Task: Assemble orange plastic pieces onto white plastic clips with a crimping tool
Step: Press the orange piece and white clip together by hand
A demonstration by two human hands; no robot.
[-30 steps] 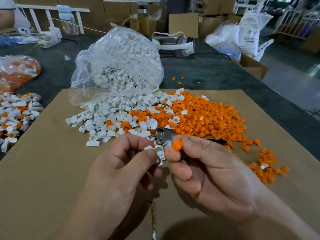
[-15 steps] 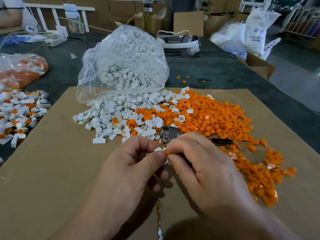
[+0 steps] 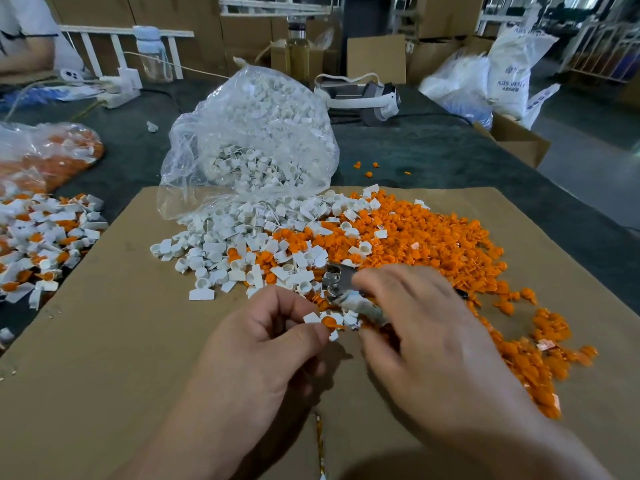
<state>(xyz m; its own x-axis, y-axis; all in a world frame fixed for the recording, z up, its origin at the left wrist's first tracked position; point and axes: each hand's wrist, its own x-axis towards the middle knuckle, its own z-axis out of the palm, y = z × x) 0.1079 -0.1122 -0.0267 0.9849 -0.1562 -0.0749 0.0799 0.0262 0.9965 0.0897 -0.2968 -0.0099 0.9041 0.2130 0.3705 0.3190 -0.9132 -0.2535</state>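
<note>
The cardboard sheet (image 3: pixel 104 358) looks matt. The bag (image 3: pixel 249 133) is clear glossy plastic, the tool (image 3: pixel 334 280) head bare metal.

Orange piece (image 3: pixel 327 322): now sitting on clip (image 3: pixel 311 318), left hand (image 3: pixel 263 341) pinching both. Right hand (image 3: pixel 433 341): moving off, onto tool (image 3: pixel 334 278).

Right hand (image 3: pixel 426 337) blurred; crimping tool (image 3: pixel 337 284) handles hidden beneath.

Dark table (image 3: pixel 433 157), brown cardboard sheet (image 3: pixel 104 341) covering its near part. On the sheet's far edge, a bag of white clips (image 3: pixel 256 133). Just beyond, a few orange pieces (image 3: pixel 367 169). Left: bag of orange parts (image 3: pixel 52 154), heap of white-and-orange parts (image 3: pixel 45 237). Far: headset (image 3: pixel 367 98), what looks like a power strip (image 3: pixel 117 95).
</note>
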